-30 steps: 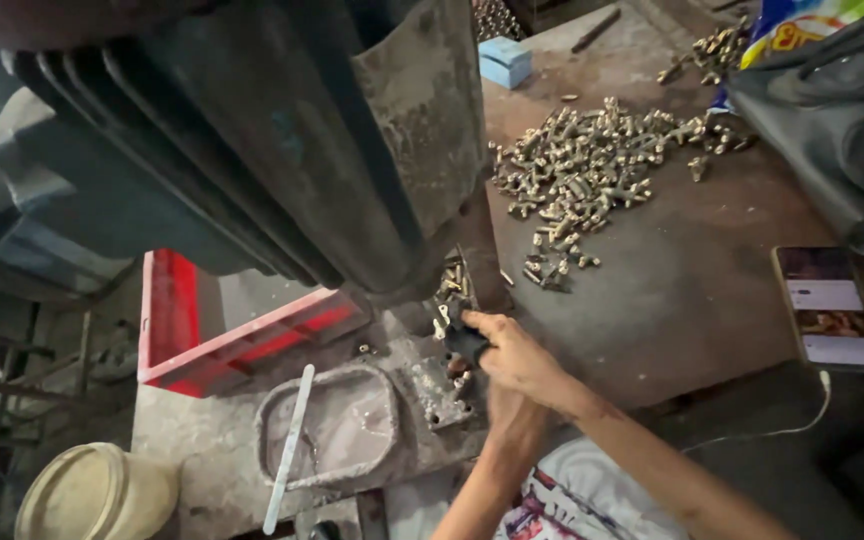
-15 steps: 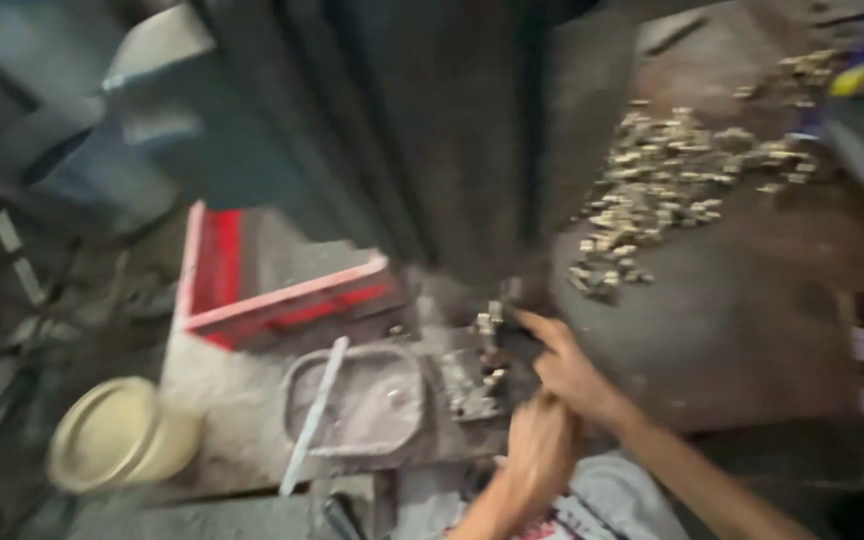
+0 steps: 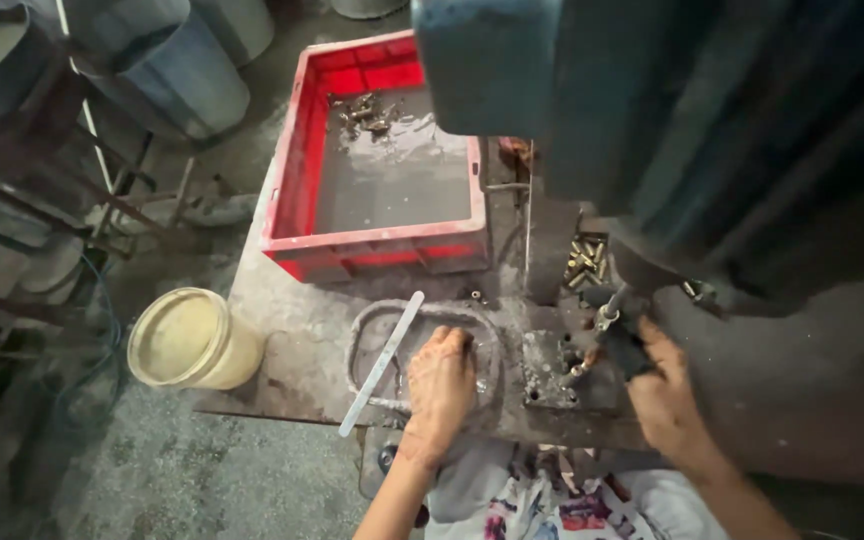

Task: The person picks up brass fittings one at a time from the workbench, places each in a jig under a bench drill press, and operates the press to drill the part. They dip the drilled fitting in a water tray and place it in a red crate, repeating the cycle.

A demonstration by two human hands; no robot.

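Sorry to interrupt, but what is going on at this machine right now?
A person sits at a large dark machine. Their left hand rests in a shallow metal tray on the grimy workbench, beside a flat metal strip. Their right hand grips a dark handle by the fixture. Small brass parts sit just behind it, and a red crate holds a few more.

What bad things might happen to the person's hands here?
The right hand grips a black handle right beside the fixture under the heavy machine, so fingers might get pinched. The left hand lies flat in the shallow metal tray on the gritty bench, where sharp bits may scratch it.
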